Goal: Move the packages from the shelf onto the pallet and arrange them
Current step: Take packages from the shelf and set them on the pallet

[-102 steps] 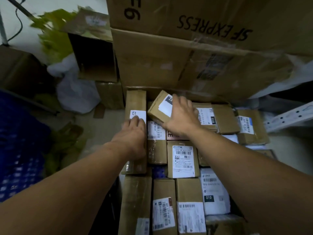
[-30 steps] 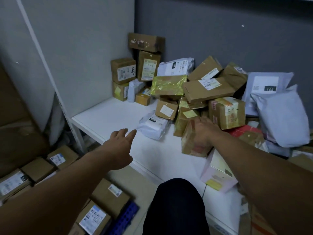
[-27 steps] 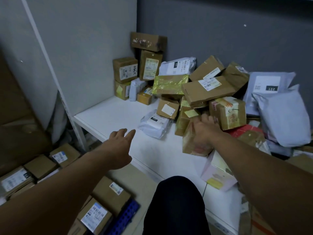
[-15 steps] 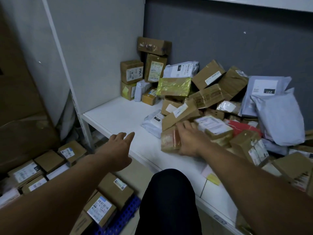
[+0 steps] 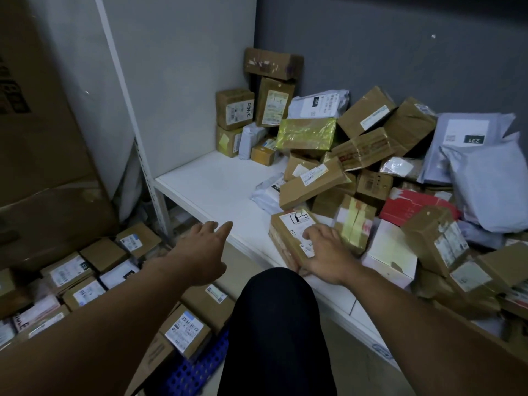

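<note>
head | right hand [image 5: 325,254] on the labelled box [image 5: 287,228] at the white shelf's [image 5: 217,190] front edge, fingers bent over its top, thumb at its near side | left hand [image 5: 204,248] in the air beside the shelf edge, fingers loosely straight, holding nothing | blue pallet [image 5: 197,370] below left, carrying boxes

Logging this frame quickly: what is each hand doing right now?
Left hand: open, holding nothing.
Right hand: grips a labelled brown box.

Packages [image 5: 354,155] lie heaped on the shelf [image 5: 217,184]; left below, boxes [image 5: 85,270] cover the pallet [image 5: 200,367].
</note>
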